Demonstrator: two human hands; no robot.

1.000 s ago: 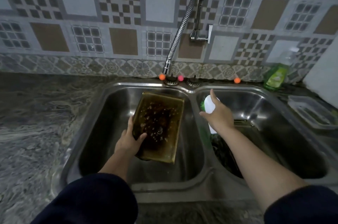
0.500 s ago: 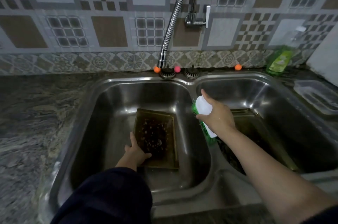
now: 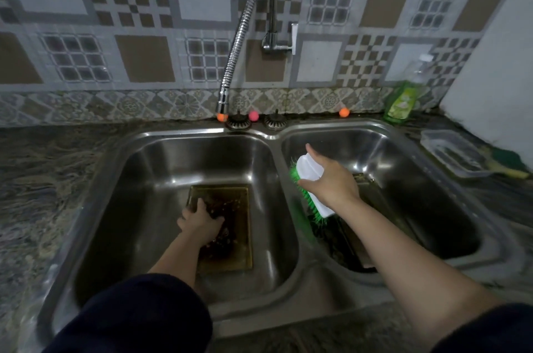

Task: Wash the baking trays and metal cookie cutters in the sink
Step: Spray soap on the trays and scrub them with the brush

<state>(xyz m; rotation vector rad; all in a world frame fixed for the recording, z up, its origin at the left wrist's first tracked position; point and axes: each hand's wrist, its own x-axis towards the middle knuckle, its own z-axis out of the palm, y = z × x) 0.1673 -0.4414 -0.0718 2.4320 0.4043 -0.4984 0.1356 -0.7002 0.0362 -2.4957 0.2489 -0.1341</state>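
Observation:
A stained, brownish baking tray (image 3: 239,225) lies flat on the bottom of the left basin of the steel double sink (image 3: 277,136). My left hand (image 3: 199,218) rests on the tray's near-left part, fingers bent onto its surface. My right hand (image 3: 328,182) grips a white scrubbing brush (image 3: 310,172) with green bristles, held over the divider between the basins. Another dark tray (image 3: 366,234) leans in the right basin, partly hidden by my right arm.
A flexible metal faucet hose (image 3: 239,35) hangs over the left basin's back edge. A green dish soap bottle (image 3: 402,99) stands at the back right. A clear plastic container (image 3: 452,153) sits on the right counter beside a green sponge (image 3: 504,159). Granite counter (image 3: 43,179) lies left.
The tray went from tilted upright in my left hand to lying flat on the basin floor. My left hand now rests on it. The brush hand stayed over the divider.

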